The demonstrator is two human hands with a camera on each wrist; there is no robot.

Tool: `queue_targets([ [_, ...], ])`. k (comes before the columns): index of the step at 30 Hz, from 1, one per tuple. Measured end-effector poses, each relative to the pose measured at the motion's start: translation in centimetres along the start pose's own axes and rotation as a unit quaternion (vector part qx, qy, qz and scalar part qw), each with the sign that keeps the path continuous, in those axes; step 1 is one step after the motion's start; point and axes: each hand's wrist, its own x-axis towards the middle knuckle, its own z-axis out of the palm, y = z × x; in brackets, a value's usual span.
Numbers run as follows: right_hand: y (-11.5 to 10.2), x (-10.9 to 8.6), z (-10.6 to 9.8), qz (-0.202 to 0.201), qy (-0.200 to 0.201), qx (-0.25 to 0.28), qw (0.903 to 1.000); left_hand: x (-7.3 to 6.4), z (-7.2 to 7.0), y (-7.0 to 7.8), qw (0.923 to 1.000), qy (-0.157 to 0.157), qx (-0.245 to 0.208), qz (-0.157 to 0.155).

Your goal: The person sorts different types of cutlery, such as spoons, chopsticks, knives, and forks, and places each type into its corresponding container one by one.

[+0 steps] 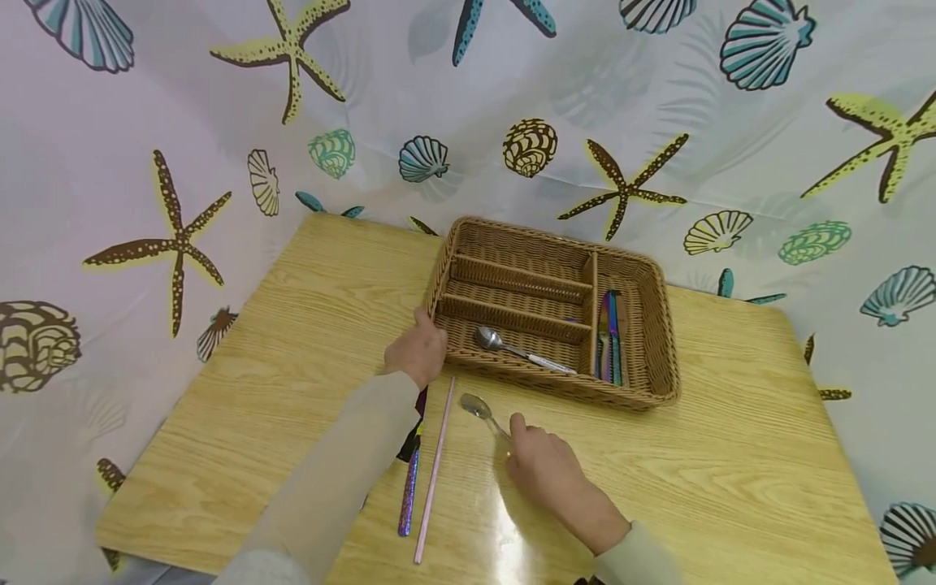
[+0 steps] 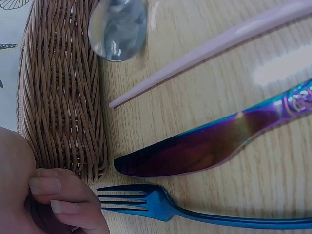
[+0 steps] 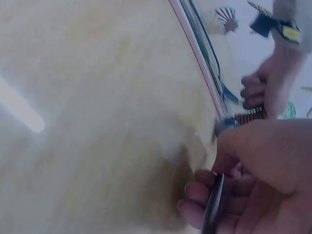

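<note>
My left hand (image 1: 418,351) grips the front left corner of a brown wicker cutlery basket (image 1: 544,387), its fingers curled in the left wrist view. In front of the basket my right hand (image 1: 544,467) holds a silver spoon (image 1: 477,406) by its handle, the bowl pointing toward the basket. Another spoon (image 1: 521,353), with a pale patterned handle, lies in the front compartment. Several knives (image 1: 614,337) lie in the right compartment. Beside the left forearm are a pink chopstick (image 1: 436,479), a purple iridescent knife (image 1: 409,496) and a blue fork (image 2: 158,202).
The basket stands near the back edge of a light wooden table (image 1: 738,455). Behind and around it hangs a white curtain (image 1: 483,97) printed with shells and starfish. The left sleeve covers part of the cutlery in the head view.
</note>
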Motion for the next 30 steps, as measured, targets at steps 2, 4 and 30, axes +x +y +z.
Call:
queue_targets([
  [2, 0.8, 0.2, -0.7, -0.002, -0.014, 0.045, 0.9989, 0.0, 0.0, -0.1, 1.0000, 0.000, 0.000, 0.001],
  [4, 1.7, 0.4, -1.5, -0.006, -0.012, 0.073, 0.9972, 0.0, 0.0, -0.1, 1.0000, -0.002, -0.001, 0.001],
  [30, 7.3, 8.8, -6.1, 0.024, 0.042, 0.051, 0.9975, 0.0, 0.2, 0.1, 0.9995, -0.005, 0.031, 0.009],
])
